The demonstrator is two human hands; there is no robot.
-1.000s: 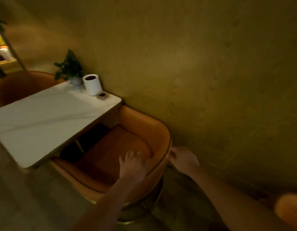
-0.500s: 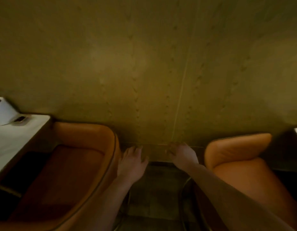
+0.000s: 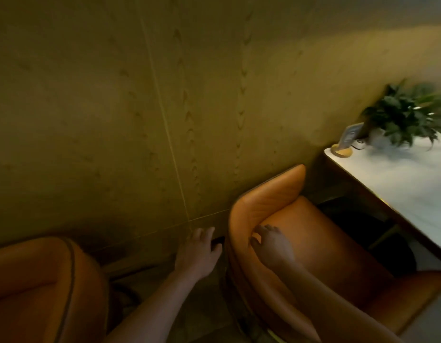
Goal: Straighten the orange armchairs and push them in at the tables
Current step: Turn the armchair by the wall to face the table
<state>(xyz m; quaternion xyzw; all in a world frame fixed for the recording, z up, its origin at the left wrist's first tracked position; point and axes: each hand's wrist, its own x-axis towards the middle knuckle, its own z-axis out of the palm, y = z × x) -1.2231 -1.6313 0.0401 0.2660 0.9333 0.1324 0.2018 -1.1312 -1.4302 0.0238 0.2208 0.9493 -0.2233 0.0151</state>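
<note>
Hands left 1st armchair (image 3: pixel 41 280), swung R to 2nd armchair (image 3: pixel 269 194) at white table (image 3: pixel 400 189), skewed, not pushed in. R hand (image 3: pixel 271 246) lay on its back rim, grip unclear; L hand (image 3: pixel 198 253) loose, empty.

Orange tub armchair (image 3: pixel 313 256) just left of the white marble-look table (image 3: pixel 400 194): smooth leather-like upholstery, soft sheen, ribbed stitching along the arm top. Second orange armchair (image 3: pixel 29 288), further left of the table: same leather-like finish, dark piping on the rim. Table top polished, glossy, faint veining; dark wood-look edge. Olive wood-grain wall panelling (image 3: pixel 103 107) behind the table: matt, thin seams. Round pale wooden base (image 3: pixel 342 152) on the table's corner: matt.
</note>
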